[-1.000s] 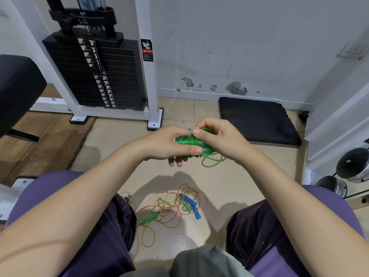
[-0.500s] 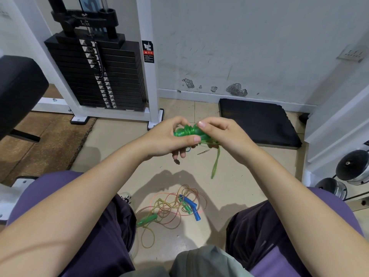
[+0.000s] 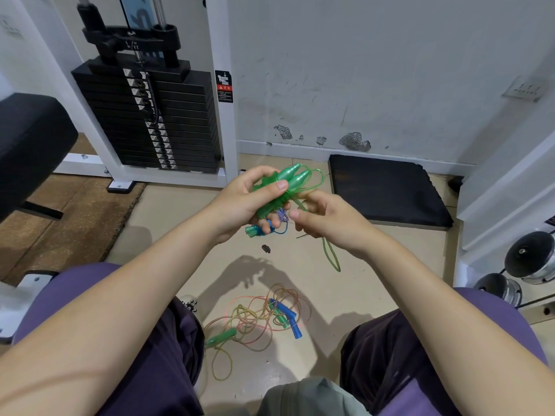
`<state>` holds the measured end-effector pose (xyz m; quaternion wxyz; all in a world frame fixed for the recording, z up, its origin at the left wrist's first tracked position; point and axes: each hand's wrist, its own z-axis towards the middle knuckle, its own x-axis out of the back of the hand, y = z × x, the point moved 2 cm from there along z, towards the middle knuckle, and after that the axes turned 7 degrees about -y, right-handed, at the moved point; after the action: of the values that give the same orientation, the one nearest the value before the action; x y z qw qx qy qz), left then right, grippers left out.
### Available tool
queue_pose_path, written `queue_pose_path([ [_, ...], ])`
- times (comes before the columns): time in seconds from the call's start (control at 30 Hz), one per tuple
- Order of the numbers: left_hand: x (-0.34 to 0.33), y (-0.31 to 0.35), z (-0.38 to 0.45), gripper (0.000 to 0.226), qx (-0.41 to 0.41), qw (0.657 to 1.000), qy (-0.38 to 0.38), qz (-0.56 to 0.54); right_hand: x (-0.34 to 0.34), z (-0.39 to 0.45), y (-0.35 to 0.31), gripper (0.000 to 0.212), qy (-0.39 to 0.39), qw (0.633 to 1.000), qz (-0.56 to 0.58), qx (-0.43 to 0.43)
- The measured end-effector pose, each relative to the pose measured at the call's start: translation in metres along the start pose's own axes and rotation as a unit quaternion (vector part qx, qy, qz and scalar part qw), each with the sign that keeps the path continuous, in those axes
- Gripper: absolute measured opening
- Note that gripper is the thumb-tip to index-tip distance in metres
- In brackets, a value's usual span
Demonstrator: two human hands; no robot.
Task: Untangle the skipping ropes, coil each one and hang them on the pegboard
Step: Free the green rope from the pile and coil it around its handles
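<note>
Two green handles (image 3: 285, 183) lie clamped in left fingers (image 3: 271, 187); right fingers (image 3: 297, 213) seemingly pinch their cord (image 3: 330, 253).

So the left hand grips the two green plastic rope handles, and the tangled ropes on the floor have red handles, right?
Not quite. The head view shows the left hand gripping the two green plastic rope handles, but the tangled ropes on the floor have blue and green handles, not red.

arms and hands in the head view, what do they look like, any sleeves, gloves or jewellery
Both forearms are bare to the frame edge, with no sleeves showing. The left hand and right hand wear no gloves, and no rings, watch or bands are visible. Fingernails are short and unpainted.
</note>
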<state>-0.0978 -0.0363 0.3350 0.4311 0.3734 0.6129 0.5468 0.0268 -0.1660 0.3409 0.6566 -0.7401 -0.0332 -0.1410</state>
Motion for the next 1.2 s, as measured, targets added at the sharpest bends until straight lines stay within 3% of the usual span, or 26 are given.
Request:
queue_pose_path([
  [0.13,0.003,-0.001,0.003,0.022,0.005,0.997,0.071,0.007,-0.001,0.002,0.000,0.011,0.031,0.999,-0.022,-0.030],
  [0.27,0.007,-0.001,0.005,0.022,0.000,0.992,0.124,0.021,-0.002,0.002,-0.002,0.019,0.047,0.994,-0.096,-0.036],
  [0.47,0.008,-0.001,0.005,0.021,-0.025,0.992,0.121,0.003,-0.003,0.002,-0.001,0.022,0.055,0.989,-0.136,-0.031],
  [0.73,0.012,-0.005,0.009,0.023,-0.003,0.986,0.166,0.032,-0.002,0.000,0.000,0.011,0.056,0.982,-0.178,-0.029],
  [1.03,0.004,-0.011,0.006,0.028,0.083,0.978,0.043,0.189,0.016,-0.008,-0.015,0.003,0.092,0.957,-0.275,0.030],
  [1.2,-0.001,-0.008,0.002,0.017,0.109,0.978,-0.058,0.169,0.016,-0.009,-0.015,0.004,0.077,0.961,-0.262,0.035],
])
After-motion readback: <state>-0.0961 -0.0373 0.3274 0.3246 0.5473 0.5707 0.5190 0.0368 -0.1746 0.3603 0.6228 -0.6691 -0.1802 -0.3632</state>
